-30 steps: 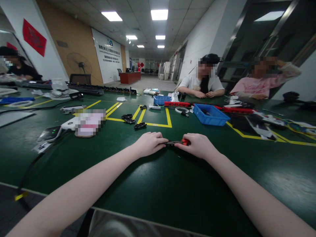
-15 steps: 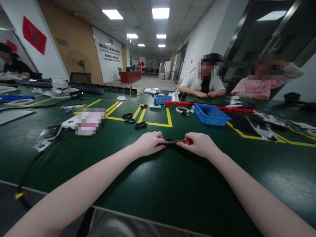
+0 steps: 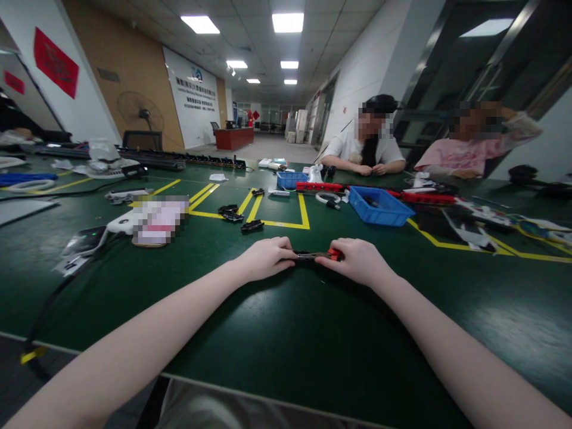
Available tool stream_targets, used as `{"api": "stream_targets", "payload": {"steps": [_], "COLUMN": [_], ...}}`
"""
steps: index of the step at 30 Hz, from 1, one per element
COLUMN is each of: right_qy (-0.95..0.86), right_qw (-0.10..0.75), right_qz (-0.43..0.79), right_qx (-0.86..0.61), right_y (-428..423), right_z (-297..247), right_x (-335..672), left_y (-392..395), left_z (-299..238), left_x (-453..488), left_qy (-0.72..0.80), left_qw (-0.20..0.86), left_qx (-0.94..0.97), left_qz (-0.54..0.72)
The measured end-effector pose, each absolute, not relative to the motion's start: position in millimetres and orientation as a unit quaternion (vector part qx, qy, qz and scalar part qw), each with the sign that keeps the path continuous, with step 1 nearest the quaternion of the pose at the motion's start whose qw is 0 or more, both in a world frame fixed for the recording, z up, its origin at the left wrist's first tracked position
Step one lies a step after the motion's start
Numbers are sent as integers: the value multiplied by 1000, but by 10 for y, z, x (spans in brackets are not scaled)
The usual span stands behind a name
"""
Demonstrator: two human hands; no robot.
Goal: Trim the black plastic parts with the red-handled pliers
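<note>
At the middle of the green table [image 3: 277, 322], my left hand [image 3: 270, 257] pinches a small black part [image 3: 304, 252], most of it hidden behind the fingers and the tool. My right hand [image 3: 360, 261] is closed around orange-handled pliers [image 3: 335, 255]. Their slim metal jaws point left, at the black part, close to my left fingertips; whether they grip it I cannot tell. Beyond my left hand lie several similar-looking black parts [image 3: 252, 226] near yellow tape lines. A tiny pale scrap [image 3: 322, 282] rests on the table below the tool.
A blue bin [image 3: 379, 210] and a smaller blue bin [image 3: 292, 180] stand farther back, beside a red strip [image 3: 319, 187]. Left are a phone [image 3: 161, 220] and a white device [image 3: 84, 239] with a black cable [image 3: 42, 310]. Two people [image 3: 369, 140] sit across the table.
The whole view has shifted slightly. Both hands keep the same hold on the black part and the pliers, with hardly any movement between them.
</note>
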State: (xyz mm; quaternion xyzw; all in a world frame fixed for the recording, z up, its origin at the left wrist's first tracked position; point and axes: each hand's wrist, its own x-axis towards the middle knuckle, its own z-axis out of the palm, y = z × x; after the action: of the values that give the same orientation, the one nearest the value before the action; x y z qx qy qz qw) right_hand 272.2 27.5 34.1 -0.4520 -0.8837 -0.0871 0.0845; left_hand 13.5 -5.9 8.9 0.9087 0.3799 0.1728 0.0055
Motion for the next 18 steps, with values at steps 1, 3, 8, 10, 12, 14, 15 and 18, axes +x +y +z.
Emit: {"api": "stream_targets", "payload": {"steps": [1,3,8,10,12,14,15,18], "right_qy": [-885,-887,-888,-890,-890,-890,-890,-886], "right_qw": [85,87,96,103,116,134,142,155], "right_qz": [-92,-104,-111,-113,-123,-135,-139,-145], "right_qx": [-448,-441,-435,-430,-422,-414,-411,-412], "right_y": [281,293,312,312,308,304,302,300], "right_z": [343,344,332,325,323,326,328,335], "right_x": [2731,2756,2808,2809,2802,2796,2794,2802], "left_y": [-60,-64,-69,-68,-67,-69,-71,-76], "left_z": [89,89,85,83,82,81,80,75], "left_x": [136,137,136,134,134,138,141,150], "left_qy": [378,377,375,374,375,376,376,372], "left_qw": [7,8,7,6,3,-4,-10,-28], "left_qx": [909,910,909,910,910,911,912,914], "left_qz": [174,176,179,178,175,168,165,159]}}
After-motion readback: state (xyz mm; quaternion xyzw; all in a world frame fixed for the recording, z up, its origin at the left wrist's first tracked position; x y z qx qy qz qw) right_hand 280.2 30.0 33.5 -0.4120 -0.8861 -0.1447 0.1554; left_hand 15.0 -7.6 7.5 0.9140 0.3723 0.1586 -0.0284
